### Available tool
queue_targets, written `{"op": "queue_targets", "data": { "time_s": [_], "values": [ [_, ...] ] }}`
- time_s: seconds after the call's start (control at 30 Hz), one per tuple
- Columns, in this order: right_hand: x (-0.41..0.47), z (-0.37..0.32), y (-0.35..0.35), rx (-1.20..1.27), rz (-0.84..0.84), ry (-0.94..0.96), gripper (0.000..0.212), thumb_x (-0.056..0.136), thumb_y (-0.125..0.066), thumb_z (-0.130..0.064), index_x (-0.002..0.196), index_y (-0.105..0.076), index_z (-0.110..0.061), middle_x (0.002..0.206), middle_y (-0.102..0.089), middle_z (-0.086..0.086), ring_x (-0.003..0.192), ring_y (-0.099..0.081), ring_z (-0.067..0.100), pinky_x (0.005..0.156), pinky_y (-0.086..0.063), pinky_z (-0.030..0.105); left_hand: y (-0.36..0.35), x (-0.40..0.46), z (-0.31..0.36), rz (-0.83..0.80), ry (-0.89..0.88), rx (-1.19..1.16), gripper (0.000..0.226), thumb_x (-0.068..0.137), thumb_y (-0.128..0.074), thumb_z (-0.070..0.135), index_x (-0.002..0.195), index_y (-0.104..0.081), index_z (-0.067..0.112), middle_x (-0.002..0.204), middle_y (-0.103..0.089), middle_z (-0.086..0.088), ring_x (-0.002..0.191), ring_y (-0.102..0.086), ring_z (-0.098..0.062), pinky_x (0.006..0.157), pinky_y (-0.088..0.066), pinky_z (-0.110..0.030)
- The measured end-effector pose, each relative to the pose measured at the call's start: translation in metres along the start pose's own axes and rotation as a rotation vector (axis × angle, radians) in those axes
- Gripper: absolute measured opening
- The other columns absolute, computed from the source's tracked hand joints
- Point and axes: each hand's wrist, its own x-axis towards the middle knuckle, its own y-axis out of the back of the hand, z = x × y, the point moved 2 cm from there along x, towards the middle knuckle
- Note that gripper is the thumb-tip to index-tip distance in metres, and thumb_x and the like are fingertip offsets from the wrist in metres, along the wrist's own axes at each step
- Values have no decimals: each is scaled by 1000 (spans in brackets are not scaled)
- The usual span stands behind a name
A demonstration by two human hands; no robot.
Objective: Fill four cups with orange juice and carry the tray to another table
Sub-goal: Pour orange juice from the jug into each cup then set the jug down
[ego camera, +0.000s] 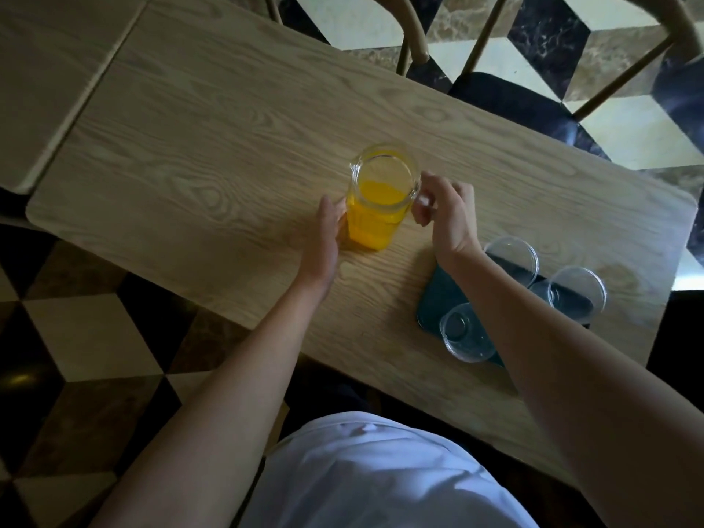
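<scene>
A glass pitcher about half full of orange juice stands in the middle of the wooden table. My left hand lies flat against its left side, fingers straight. My right hand curls its thumb and fingers around the clear handle on the pitcher's right. To the right, a dark tray carries three empty clear plastic cups: one at the back, one on the right, one at the front. My right forearm crosses the tray and hides part of it.
A second wooden table abuts at the upper left. A wooden chair with a dark seat stands at the table's far side. Around it is a cube-patterned tiled floor. The tray sits near the table's near right edge.
</scene>
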Motion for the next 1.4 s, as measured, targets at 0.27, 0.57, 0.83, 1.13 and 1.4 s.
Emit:
{"op": "queue_targets", "data": {
  "time_s": [0.27,0.57,0.83,1.13,1.4],
  "values": [
    [-5,-6,-23,127,122,-23,41,77,-49,-16,52,-31,10,54,-24,5,50,-19,15,51,-17,32,7,3,0,8,-56,106,45,108,-15,46,124,-55,36,123,-62,26,115,-53,15,109,-39,-23],
    [-36,-60,-5,345,213,89,30,76,-48,-14,47,-39,-14,51,-26,3,55,-16,24,53,-15,36,-12,-18,57,-39,-274,121,60,106,-21,42,130,-54,-2,129,-63,-19,128,-55,-27,108,-42,-46],
    [-88,-115,58,430,392,237,28,72,-51,-17,45,-45,-19,53,-26,12,59,-17,32,56,-15,42,-81,-66,98,-158,-417,235,52,104,-25,45,148,-38,21,137,-41,16,117,-41,17,95,-29,-2],
    [-172,-130,170,405,572,270,34,70,-51,-24,36,-50,-21,42,-41,-3,47,-32,17,49,-19,33,-182,-147,96,-375,-419,293,54,106,-25,48,151,-39,22,140,-42,18,128,-38,2,107,-27,-17],
    [-250,-107,281,384,634,247,30,72,-52,-23,44,-41,-24,50,-34,-1,48,-28,13,48,-22,26,-281,-222,37,-472,-317,312,93,77,-30,84,151,-39,29,155,-44,9,142,-39,-8,122,-25,-42]
  ]
}}
